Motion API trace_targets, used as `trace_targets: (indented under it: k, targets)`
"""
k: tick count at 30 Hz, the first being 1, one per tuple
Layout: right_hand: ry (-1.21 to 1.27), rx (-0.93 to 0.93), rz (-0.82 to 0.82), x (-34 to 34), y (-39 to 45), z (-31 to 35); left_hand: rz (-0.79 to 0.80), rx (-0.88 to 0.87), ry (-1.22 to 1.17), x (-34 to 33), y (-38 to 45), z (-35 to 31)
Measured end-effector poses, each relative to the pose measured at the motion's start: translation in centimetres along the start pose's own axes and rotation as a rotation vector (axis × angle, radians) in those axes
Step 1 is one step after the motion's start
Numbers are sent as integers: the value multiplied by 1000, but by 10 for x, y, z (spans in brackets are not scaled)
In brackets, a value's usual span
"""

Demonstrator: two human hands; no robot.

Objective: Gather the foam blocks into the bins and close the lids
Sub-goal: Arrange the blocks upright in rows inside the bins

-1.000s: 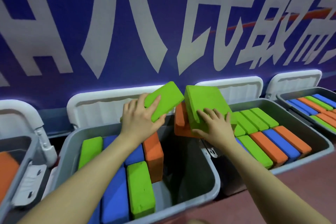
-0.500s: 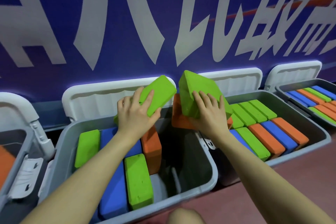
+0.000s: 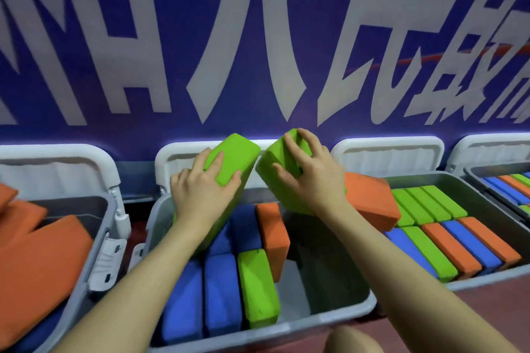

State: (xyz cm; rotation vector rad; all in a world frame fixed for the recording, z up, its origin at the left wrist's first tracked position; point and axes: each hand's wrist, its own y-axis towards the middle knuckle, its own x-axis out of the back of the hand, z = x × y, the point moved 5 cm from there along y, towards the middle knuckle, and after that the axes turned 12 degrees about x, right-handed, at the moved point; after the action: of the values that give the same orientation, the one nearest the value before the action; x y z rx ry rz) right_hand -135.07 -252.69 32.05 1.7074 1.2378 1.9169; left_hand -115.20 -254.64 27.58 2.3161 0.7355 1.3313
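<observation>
gripping a green block each, both hands over the middle bin.

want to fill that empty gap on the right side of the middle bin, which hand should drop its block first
Right. The right hand holds its green block directly above the bare gap in the middle bin; the left hand is over blocks already packed.

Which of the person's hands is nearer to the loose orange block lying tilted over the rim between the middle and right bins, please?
Right. The right hand, gripping a green block, is directly beside the orange block. The left hand is further left, over the middle bin.
</observation>
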Motion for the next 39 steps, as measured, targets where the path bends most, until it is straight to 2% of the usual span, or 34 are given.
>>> trace_targets:
  k: [4,7,10,14,17,20,22,25,29,33,39]
  targets:
    - [160,-244,274,-31,-15,21,167,103,70,-3,-15,25]
    - [183,-316,371,-44,-21,32,242,133,189,-5,-15,37]
    - [211,-269,461,-50,-14,33,240,-12,337,-2,-10,38]
    - [342,-124,610,-55,-21,30,380,-95,472,-2,-1,35]
    - [427,-43,575,-51,-23,26,515,-131,491,-7,-1,32]
    - [334,40,554,-46,-25,24,552,-182,491,-8,-3,32]
    - [268,66,582,-44,-29,24,579,-179,490,-4,-6,33]
    - [304,64,666,-45,-39,27,620,-154,466,-2,-6,31]
    - [389,-19,570,-39,-44,29,544,-111,438,9,-10,15]
    - [360,-145,442,-20,-46,7,451,-18,276,10,-19,-6]
    - [292,-320,356,13,-56,-30,457,-2,164,-12,-31,-53]
